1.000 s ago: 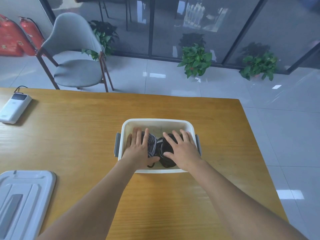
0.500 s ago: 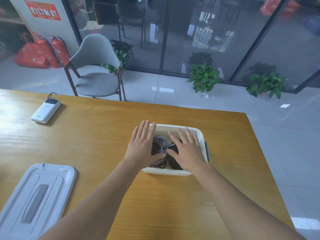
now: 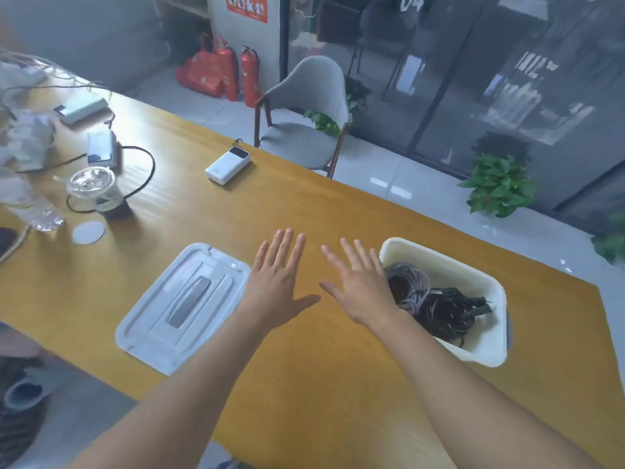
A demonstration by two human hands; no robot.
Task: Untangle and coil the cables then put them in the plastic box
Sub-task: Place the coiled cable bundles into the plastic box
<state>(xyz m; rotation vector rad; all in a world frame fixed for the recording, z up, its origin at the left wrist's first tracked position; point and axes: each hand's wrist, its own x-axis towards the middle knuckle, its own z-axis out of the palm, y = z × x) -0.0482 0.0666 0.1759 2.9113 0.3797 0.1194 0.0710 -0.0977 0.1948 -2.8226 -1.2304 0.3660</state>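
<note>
- Two coiled cables, one grey (image 3: 411, 282) and one black (image 3: 446, 311), lie side by side inside one white plastic box (image 3: 487, 358) on the wooden table (image 3: 338, 211).
- The box's long axis runs along the table's right end.
- One lid (image 3: 184, 304) lies flat, left.
- Left hand (image 3: 275, 280) and right hand (image 3: 358, 287) spread wide, empty, above the table.

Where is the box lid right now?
In the head view the lid lies flat on the wooden table, just left of the left hand, with the plastic box off to the right.

Left hand (image 3: 275, 279): lifted off the cables (image 3: 431, 299), now beside the lid (image 3: 179, 308), left of the plastic box (image 3: 487, 358)
Right hand (image 3: 360, 286): out of the box, spread at its left rim
</note>
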